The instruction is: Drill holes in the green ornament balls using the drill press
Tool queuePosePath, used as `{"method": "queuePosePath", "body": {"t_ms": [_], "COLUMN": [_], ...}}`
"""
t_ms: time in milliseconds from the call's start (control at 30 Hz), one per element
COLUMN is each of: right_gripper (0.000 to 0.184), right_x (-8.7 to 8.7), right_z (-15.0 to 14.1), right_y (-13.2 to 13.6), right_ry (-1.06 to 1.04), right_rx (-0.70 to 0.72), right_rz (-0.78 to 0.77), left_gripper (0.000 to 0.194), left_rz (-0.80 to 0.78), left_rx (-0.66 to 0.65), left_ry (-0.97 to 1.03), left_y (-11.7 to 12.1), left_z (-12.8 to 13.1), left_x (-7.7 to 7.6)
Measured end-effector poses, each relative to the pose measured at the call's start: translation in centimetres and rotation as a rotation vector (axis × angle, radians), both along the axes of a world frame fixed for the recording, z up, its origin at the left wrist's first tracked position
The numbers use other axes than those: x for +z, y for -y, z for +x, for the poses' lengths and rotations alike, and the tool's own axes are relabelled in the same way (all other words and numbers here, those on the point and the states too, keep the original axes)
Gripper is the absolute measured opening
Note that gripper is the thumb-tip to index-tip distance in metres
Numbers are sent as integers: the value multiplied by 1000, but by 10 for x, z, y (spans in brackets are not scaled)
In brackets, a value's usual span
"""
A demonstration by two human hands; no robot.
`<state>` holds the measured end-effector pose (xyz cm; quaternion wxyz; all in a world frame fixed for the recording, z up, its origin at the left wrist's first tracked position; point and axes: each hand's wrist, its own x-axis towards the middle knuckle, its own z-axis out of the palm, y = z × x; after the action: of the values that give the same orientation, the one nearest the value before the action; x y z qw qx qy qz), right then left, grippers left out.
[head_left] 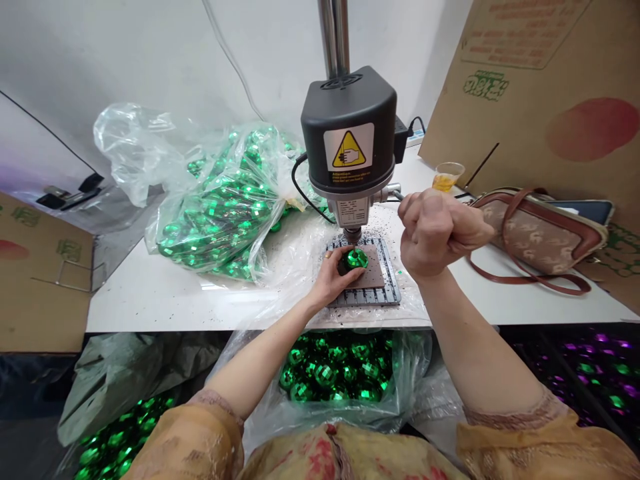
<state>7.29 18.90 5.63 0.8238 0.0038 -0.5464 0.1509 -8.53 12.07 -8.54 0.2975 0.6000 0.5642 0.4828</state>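
Under the chuck of a bench drill press [349, 127], my left hand [333, 277] grips a shiny green faceted ball [357, 259] between thumb and fingers. The ball rests on a brown board [375, 273] that lies on the slotted metal base [391, 293]. Right above the ball is the chuck [353, 233]; whether a bit touches it I cannot tell. Raised at the right of the machine, my right hand [435, 230] is closed around the end of the feed lever [395, 193], whose grip is hidden by the fingers.
A clear plastic bag [215, 207] of green balls lies left of the machine. Below the table edge sits an open bag of green balls [335, 367]. To the right are a brown handbag [540, 230], a cup with amber liquid [447, 177] and a cardboard box [540, 87]. Dark shavings litter the table.
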Motion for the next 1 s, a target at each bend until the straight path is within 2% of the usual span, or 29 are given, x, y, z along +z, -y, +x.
{"method": "queuePosePath", "body": {"t_ms": [333,533,600,667,767,833,900,1000], "right_gripper": [54,50,51,55,56,56,60,61], "right_x": [-5,-19,-17,-7,24,44,56,60], "right_z": [-3,0,1,1,0,-2,-4,-6], "right_y": [-1,1,5,8,7,3,-3,-9], "right_ry": [-29,5,8,4,18,32,12,-16], "right_rx": [-17,10,8,2,20,66,104,131], "right_rz": [45,101,68,-36,-202,-243,-228,-180], "left_gripper": [60,60,59,58,55,51,46,39], "left_rz": [-2,3,10,15,-1,-5,27,93], "left_rx": [-2,3,10,24,67,113,165,169], "left_ry": [6,-3,-13,-26,-56,-71,-78,-132], "left_y": [0,1,0,0,0,5,19,59], "left_z": [0,1,1,2,7,11,13,9], "left_x": [-1,0,0,2,8,16,26,40]}}
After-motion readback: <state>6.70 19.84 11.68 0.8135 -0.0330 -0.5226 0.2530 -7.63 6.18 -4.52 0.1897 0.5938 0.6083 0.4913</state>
